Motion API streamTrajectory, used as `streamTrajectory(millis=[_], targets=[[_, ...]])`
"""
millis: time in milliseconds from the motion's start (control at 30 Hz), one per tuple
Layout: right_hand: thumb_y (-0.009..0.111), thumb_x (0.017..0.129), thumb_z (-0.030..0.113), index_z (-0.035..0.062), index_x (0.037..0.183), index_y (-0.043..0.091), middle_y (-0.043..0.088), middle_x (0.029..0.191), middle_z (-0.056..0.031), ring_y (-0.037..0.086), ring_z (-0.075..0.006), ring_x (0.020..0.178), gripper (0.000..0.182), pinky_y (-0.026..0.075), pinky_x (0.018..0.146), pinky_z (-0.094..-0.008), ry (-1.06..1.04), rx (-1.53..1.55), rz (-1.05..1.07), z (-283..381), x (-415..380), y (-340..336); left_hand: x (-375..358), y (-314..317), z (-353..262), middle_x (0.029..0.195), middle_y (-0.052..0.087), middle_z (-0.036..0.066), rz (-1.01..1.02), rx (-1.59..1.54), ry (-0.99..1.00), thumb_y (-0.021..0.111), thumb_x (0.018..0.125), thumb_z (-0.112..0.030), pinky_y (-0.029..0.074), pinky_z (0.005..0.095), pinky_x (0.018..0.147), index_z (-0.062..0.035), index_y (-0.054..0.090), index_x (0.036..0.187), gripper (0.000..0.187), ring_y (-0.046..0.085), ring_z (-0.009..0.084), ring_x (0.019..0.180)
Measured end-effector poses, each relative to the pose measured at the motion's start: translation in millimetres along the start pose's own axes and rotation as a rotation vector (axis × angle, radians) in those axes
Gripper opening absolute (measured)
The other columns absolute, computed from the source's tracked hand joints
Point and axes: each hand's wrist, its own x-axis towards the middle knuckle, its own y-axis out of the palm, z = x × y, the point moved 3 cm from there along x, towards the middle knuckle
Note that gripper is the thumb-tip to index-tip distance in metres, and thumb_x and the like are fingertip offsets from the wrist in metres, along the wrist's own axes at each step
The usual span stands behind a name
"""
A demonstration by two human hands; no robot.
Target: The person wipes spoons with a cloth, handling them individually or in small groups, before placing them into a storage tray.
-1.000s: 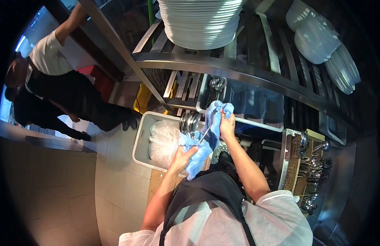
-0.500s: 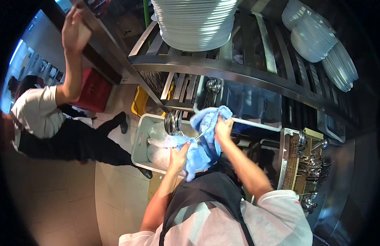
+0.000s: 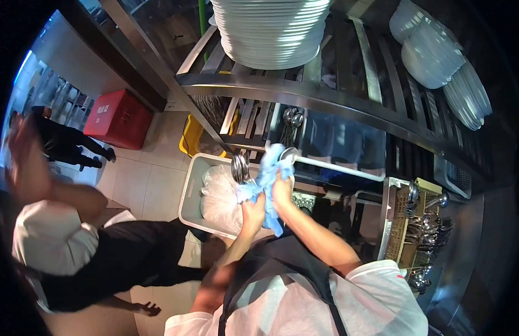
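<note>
My left hand (image 3: 253, 214) is closed round a bunch of spoons (image 3: 240, 168) and an edge of a blue cloth (image 3: 268, 173). The spoon bowls point up and away from me. Close on its right, my right hand (image 3: 281, 192) grips the same cloth. A single spoon's bowl (image 3: 289, 155) sticks out of the cloth above my right hand. Both hands are over the right side of a grey bin (image 3: 190, 190), which holds a clear plastic bag (image 3: 218, 193).
Ahead is a metal rack (image 3: 242, 85) with a tall stack of plates (image 3: 270, 33). Cutlery holders (image 3: 402, 224) stand at the right. A co-worker (image 3: 142, 252) is close on the left; another person (image 3: 60, 137) stands farther off near a red box (image 3: 119, 119).
My hands have drawn together, and the cloth is now bunched around one spoon. The co-worker on the left has come nearer, and the farther person and more of the red box now show.
</note>
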Motion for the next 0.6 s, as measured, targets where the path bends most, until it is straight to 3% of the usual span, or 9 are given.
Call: streamTrajectory(millis=[33, 100, 133, 200, 267, 367, 467, 500, 600], targets=[[0.050, 0.084, 0.021, 0.0011, 0.098, 0.053, 0.058, 0.076, -0.0064, 0.052, -0.0120, 0.064, 0.024, 0.041, 0.053, -0.0268, -0.003, -0.001, 0.000, -7, -2, -6, 5, 0, 4, 0.066, 0.052, 0.001, -0.021, -0.007, -0.017, 0.049, 0.081, -0.011, 0.037, 0.0265, 0.051, 0.0006, 0.055, 0.077, 0.014, 0.045, 0.0081, 0.058], [0.051, 0.083, 0.023, 0.0022, 0.094, 0.056, 0.059, 0.079, -0.0059, 0.051, -0.0132, 0.067, 0.024, 0.040, 0.056, -0.0274, -0.027, -0.027, 0.216, -33, 8, -11, 9, -3, 17, 0.066, 0.052, 0.001, -0.046, -0.012, -0.035, 0.049, 0.081, -0.013, 0.037, 0.0263, 0.050, 0.0006, 0.056, 0.077, 0.015, 0.045, 0.0081, 0.057], [0.051, 0.083, 0.022, 0.0028, 0.090, 0.058, 0.059, 0.080, -0.0058, 0.052, -0.0146, 0.068, 0.021, 0.040, 0.057, -0.0281, 0.036, -0.068, 0.280, -69, 41, -16, 9, -6, 31, 0.068, 0.052, 0.000, -0.030, 0.000, -0.143, 0.048, 0.082, -0.013, 0.037, 0.0241, 0.052, -0.0004, 0.056, 0.081, 0.015, 0.045, 0.0076, 0.059], [0.051, 0.083, 0.022, 0.0028, 0.087, 0.058, 0.060, 0.081, -0.0076, 0.054, -0.0157, 0.070, 0.021, 0.043, 0.060, -0.0308, 0.100, -0.156, 0.347, -56, 70, -20, 9, -6, 37, 0.070, 0.052, -0.001, -0.018, 0.012, -0.249, 0.047, 0.083, -0.013, 0.037, 0.0218, 0.053, -0.0015, 0.056, 0.084, 0.014, 0.045, 0.0072, 0.061], [0.049, 0.085, 0.029, 0.0027, 0.090, 0.057, 0.060, 0.085, -0.0091, 0.058, -0.0191, 0.074, 0.028, 0.046, 0.066, -0.0347, 0.231, -0.031, 0.601, -48, 117, -18, 2, 0, 30, 0.066, 0.055, 0.002, -0.005, -0.159, -0.279, 0.049, 0.082, -0.016, 0.039, 0.0234, 0.052, -0.0008, 0.058, 0.078, 0.018, 0.048, 0.0083, 0.056], [0.037, 0.085, 0.043, 0.0013, 0.099, 0.051, 0.060, 0.090, -0.0108, 0.059, -0.0234, 0.081, 0.046, 0.047, 0.076, -0.0385, 0.569, 0.080, 0.707, -25, 147, -19, 4, -6, 53, 0.069, 0.056, 0.002, 0.034, -0.164, -0.292, 0.048, 0.082, -0.015, 0.040, 0.0242, 0.052, -0.0010, 0.058, 0.082, 0.017, 0.050, 0.0098, 0.056], [0.035, 0.084, 0.045, 0.0012, 0.099, 0.051, 0.059, 0.092, -0.0115, 0.058, -0.0227, 0.083, 0.049, 0.047, 0.077, -0.0375, 0.662, 0.174, 0.827, -39, 115, -25, 13, -10, 49, 0.072, 0.057, 0.003, 0.113, -0.246, -0.300, 0.048, 0.082, -0.014, 0.042, 0.0246, 0.053, -0.0012, 0.057, 0.086, 0.016, 0.052, 0.0101, 0.059], [0.026, 0.084, 0.050, 0.0038, 0.110, 0.046, 0.055, 0.103, -0.0098, 0.054, -0.0219, 0.094, 0.056, 0.043, 0.084, -0.0378, 0.638, 0.226, 0.973, -40, 96, -22, 12, -9, 44, 0.074, 0.058, 0.003, 0.151, -0.282, -0.317, 0.049, 0.081, -0.013, 0.043, 0.0247, 0.055, -0.0012, 0.056, 0.087, 0.015, 0.053, 0.0103, 0.061], [0.042, 0.082, 0.042, 0.0038, 0.111, 0.046, 0.056, 0.097, -0.0056, 0.054, -0.0188, 0.088, 0.048, 0.043, 0.081, -0.0346, 0.530, 0.235, 0.763, -22, 41, -14, 7, -6, 10, 0.076, 0.058, 0.003, 0.294, -0.316, -0.504, 0.050, 0.081, -0.013, 0.044, 0.0243, 0.059, -0.0015, 0.056, 0.089, 0.015, 0.054, 0.0100, 0.066]])
